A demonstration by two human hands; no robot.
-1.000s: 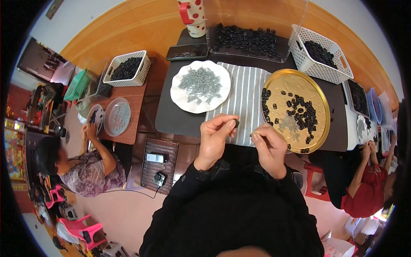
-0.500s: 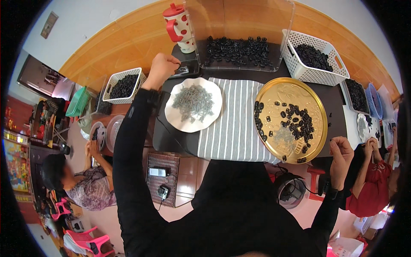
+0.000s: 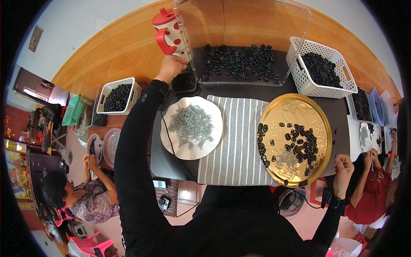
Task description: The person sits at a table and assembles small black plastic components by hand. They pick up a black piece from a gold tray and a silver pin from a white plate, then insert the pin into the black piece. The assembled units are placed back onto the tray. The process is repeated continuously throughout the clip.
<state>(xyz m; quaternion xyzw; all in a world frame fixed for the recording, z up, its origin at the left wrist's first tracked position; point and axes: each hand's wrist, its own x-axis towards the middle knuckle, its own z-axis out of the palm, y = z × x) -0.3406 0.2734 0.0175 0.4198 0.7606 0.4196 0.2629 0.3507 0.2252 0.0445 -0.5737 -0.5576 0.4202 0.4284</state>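
Note:
My left hand [image 3: 171, 68] reaches to the far side of the table, fingers closed, at the base of a white tumbler [image 3: 176, 37] with red dots, red lid and red handle. Whatever its fingertips hold is hidden. A dark, glossy flat object [image 3: 184, 82] lies just below that hand. Past the right edge of a round gold tray [image 3: 276, 171], my right hand [image 3: 343, 173] hangs with curled fingers pressed together; anything in them is too small to make out. Small black oval pieces [image 3: 305, 147] and a few clear grey bits [image 3: 287, 159] lie on the tray.
A scalloped white plate [image 3: 167, 144] heaped with clear grey pieces stands beside a striped cloth [image 3: 233, 141]. Behind are a transparent bin [image 3: 239, 81] and a white basket [image 3: 310, 88], both with black pieces. People sit left [image 3: 87, 197] and right [image 3: 364, 197].
My left hand has moved from over the dark flat object to the tumbler's base. The whole view has tilted, so the table appears lower. The right hand stays beside the tray, fingers still together.

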